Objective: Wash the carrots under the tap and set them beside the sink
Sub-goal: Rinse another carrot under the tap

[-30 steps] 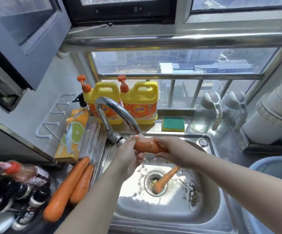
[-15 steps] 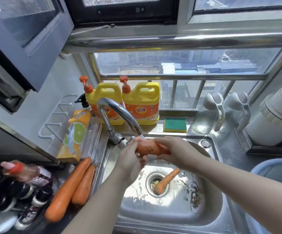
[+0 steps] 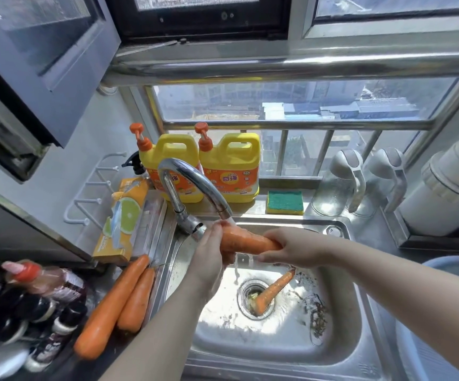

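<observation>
Both hands hold one thick orange carrot (image 3: 246, 241) level under the spout of the curved chrome tap (image 3: 192, 182), above the stainless-steel sink (image 3: 343, 320). The left hand (image 3: 209, 257) wraps curled fingers round the blunt, wider end, fingertips pressed close together on the wet skin. The right hand (image 3: 291, 248) closes over the narrower end with its fingers curled together on top; its thumb is hidden. A thin stream of water (image 3: 235, 269) falls from the carrot into the basin. A slimmer carrot (image 3: 273, 290) lies slanted in the basin, its thick end in the round metal drain (image 3: 243, 295), with dark gritty specks scattered nearby. On the counter just left of the sink, a long tapered carrot (image 3: 110, 309) and a stubby carrot (image 3: 138, 301) lie side by side, touching. Behind the tap stand two yellow plastic detergent jugs (image 3: 229, 160) with orange pumps, and beside them a green-topped sponge (image 3: 285, 202)
</observation>
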Available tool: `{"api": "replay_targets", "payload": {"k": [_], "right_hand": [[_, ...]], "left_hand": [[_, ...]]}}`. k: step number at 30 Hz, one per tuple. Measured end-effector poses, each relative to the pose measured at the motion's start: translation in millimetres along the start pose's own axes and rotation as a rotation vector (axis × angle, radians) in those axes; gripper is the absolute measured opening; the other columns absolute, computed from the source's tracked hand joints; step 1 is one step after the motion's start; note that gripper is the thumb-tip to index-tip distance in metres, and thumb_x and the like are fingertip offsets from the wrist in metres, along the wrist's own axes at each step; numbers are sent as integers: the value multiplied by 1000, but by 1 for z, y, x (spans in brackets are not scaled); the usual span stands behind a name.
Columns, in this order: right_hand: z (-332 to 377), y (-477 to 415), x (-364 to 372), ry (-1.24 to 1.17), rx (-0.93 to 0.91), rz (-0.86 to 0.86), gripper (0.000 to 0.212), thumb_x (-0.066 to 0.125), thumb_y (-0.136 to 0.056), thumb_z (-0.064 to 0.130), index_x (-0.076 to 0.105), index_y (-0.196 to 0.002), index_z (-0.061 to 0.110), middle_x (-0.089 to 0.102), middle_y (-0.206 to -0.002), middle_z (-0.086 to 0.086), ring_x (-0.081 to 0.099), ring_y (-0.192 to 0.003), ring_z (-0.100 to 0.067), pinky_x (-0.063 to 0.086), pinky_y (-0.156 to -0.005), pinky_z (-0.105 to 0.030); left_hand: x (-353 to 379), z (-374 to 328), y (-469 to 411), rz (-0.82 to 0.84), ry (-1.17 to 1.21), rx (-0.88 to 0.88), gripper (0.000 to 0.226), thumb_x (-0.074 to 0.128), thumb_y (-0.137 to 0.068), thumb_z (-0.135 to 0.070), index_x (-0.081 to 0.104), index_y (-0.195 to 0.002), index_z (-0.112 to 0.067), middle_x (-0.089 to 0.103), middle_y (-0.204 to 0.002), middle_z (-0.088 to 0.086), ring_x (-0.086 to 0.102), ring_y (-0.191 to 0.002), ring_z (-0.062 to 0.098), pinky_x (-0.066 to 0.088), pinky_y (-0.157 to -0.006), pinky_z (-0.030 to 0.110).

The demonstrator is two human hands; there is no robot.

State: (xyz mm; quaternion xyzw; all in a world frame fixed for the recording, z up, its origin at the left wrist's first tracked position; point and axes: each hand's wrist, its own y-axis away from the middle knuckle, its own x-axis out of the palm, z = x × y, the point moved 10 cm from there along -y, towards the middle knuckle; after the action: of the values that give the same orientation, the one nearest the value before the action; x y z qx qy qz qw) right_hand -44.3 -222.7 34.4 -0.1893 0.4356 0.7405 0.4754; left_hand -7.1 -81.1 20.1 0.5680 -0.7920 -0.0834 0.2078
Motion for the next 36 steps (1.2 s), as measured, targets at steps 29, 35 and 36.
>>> {"api": "replay_targets", "payload": {"k": [29,35,36], "right_hand": [[13,-7,17,-337,24,144,40,55,-98,52,57,-87,14,59,-68,3,48,-53,-10,41,-51,-21],[17,-11,7,-145,20,14,30,61,-96,50,60,-90,20,62,-72,6,51,-58,-11,40,-54,-22],[15,-10,5,-127,21,0,29,62,-95,50,59,-88,22,61,-72,7,51,-60,-11,39,-56,-23]], "left_hand": [[-10,-9,-3,-6,-478,83,37,65,-96,-37,47,-128,-32,61,-108,-6,68,-84,17,61,-80,37],[-20,7,-18,-90,-218,-18,34,49,-105,-38,49,-135,-23,61,-105,9,57,-67,16,52,-66,32],[-16,8,-15,-31,-235,-11,39,56,-102,-35,46,-139,-26,61,-111,7,60,-75,16,56,-74,34]]}}
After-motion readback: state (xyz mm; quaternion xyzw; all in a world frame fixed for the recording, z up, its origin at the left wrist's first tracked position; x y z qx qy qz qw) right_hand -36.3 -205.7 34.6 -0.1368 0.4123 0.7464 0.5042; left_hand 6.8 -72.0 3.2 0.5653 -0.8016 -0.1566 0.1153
